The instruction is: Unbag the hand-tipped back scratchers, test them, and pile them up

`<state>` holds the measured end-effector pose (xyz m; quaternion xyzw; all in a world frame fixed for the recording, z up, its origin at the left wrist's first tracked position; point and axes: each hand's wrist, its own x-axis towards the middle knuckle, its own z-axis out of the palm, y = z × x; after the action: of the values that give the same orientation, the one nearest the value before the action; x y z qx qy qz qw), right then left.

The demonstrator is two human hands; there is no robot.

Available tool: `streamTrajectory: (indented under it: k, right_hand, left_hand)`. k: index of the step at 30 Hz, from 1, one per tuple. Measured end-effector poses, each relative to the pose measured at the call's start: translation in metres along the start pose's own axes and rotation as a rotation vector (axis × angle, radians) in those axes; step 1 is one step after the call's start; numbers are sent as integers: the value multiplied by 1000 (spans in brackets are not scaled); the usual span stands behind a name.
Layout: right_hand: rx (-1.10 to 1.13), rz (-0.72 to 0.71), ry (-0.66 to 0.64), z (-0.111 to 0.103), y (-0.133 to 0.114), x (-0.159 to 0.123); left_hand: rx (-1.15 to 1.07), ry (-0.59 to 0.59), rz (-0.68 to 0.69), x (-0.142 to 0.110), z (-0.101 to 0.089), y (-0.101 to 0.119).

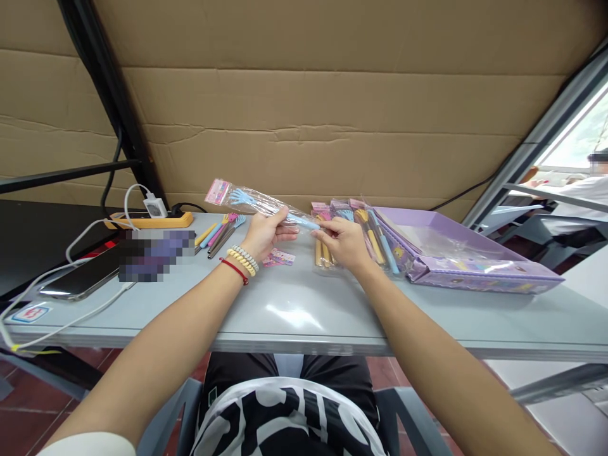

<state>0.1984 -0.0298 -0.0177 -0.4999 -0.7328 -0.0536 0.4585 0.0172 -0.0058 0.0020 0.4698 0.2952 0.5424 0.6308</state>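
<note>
A light-blue hand-shaped back scratcher (pixel 243 197) lies inside a clear plastic sleeve with a pink header card (pixel 218 191). My left hand (pixel 266 233) is closed round the middle of the sleeve, thumb on top. At the lower end, my right hand (pixel 346 239) pinches the sleeve by the blue handle. Behind and beside my right hand lie several bagged back scratchers (pixel 375 239), yellow and blue. Unbagged scratchers (pixel 228 231) in yellow, blue, pink and brown rest left of my left hand. Small pink cards (pixel 279 258) lie on the desk just beyond my left wrist.
A purple open box (pixel 484 275) stands on the grey desk (pixel 304 310) at the right. To the left are a black phone (pixel 85 278), white cables and a yellow power strip (pixel 166 220). Cardboard (pixel 323 114) walls the back. Another person (pixel 582 196) sits far right.
</note>
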Motion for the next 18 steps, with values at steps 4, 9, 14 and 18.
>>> streamTrajectory:
  k: [4, 9, 14, 18]
  right_hand:
    - [62, 3, 27, -2, -3, -1]
    - [306, 154, 145, -10, -1, 1]
    - [615, 299, 181, -16, 6, 4]
    - [855, 431, 376, -21, 4, 12]
  left_hand:
    - [-6, 48, 17, 1, -1, 6]
    - [-184, 380, 186, 12, -20, 27]
    - [-189, 545, 227, 25, -39, 32]
    - [-177, 600, 213, 30, -46, 29]
